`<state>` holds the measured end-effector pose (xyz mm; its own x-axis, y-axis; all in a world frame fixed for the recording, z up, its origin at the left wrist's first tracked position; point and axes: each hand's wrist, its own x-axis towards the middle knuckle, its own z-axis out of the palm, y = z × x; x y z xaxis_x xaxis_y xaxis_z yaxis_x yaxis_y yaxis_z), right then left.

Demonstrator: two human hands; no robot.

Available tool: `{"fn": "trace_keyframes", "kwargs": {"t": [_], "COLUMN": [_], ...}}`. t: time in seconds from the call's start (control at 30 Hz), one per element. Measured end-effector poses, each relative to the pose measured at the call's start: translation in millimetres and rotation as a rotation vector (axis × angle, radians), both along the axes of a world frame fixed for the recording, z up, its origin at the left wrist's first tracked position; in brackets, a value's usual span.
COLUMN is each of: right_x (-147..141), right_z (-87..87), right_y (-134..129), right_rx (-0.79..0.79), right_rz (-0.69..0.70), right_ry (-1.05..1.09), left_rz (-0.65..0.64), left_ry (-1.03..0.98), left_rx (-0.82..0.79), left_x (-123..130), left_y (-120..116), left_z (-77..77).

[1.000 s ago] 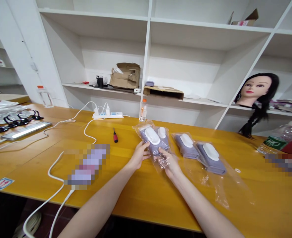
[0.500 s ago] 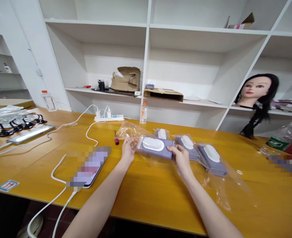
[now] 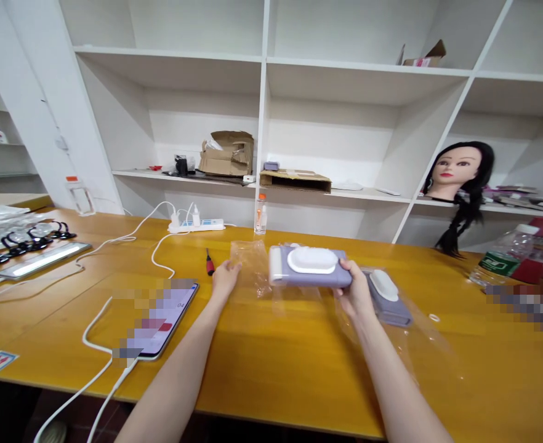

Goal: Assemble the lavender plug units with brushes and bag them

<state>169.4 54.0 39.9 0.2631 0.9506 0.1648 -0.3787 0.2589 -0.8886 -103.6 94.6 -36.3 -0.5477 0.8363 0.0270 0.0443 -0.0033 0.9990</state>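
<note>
My right hand [image 3: 357, 289] grips the right end of a purple block with a raised white oval piece [image 3: 312, 261] on top and a whitish rounded left end. It is held above the table, out of its wrapping. My left hand [image 3: 226, 277] is closed at the left edge of a clear plastic bag [image 3: 250, 261], which appears crumpled and flattened. Just right of my right hand lies a similar purple block [image 3: 391, 307], still in clear plastic. Other such blocks behind the held one are mostly hidden. Beside my left hand is a red-handled screwdriver [image 3: 209, 264].
A phone [image 3: 170, 320] with white cables lies to the left. A power strip [image 3: 196, 226] and small bottle [image 3: 261, 215] stand at the back. A water bottle [image 3: 502, 255] is at right, below a mannequin head [image 3: 458, 169] on the shelf.
The purple block has come out of its plastic bag and moved right and up in my right hand. My left hand has moved left with the bag, away from the block.
</note>
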Motion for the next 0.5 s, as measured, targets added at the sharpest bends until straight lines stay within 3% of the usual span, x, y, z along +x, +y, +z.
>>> {"fn": "trace_keyframes", "kwargs": {"t": [0.2, 0.23, 0.3, 0.4, 0.5], "right_x": [-18.1, -17.8, -15.5, -11.8, -11.8], "right_z": [-12.8, -14.0, -15.4, -16.2, -17.3], "right_y": [1.0, 1.8, 3.7, 6.3, 8.0], "right_rx": [-0.087, -0.090, -0.094, -0.107, -0.120], "right_rz": [-0.020, -0.030, -0.047, -0.049, -0.021], "right_ry": [0.009, 0.014, 0.033, 0.057, 0.050], "left_rz": [0.132, 0.082, -0.161, -0.276, -0.268], "left_ry": [0.409, 0.628, 0.946, 0.999, 0.990], "left_rx": [0.106, 0.068, -0.107, -0.229, -0.262], "left_x": [5.9, 12.0, 26.1, 43.4, 49.5], "left_y": [-29.5, -36.1, -46.3, -50.2, -44.2], "left_z": [29.4, 34.1, 38.5, 32.1, 20.0]}}
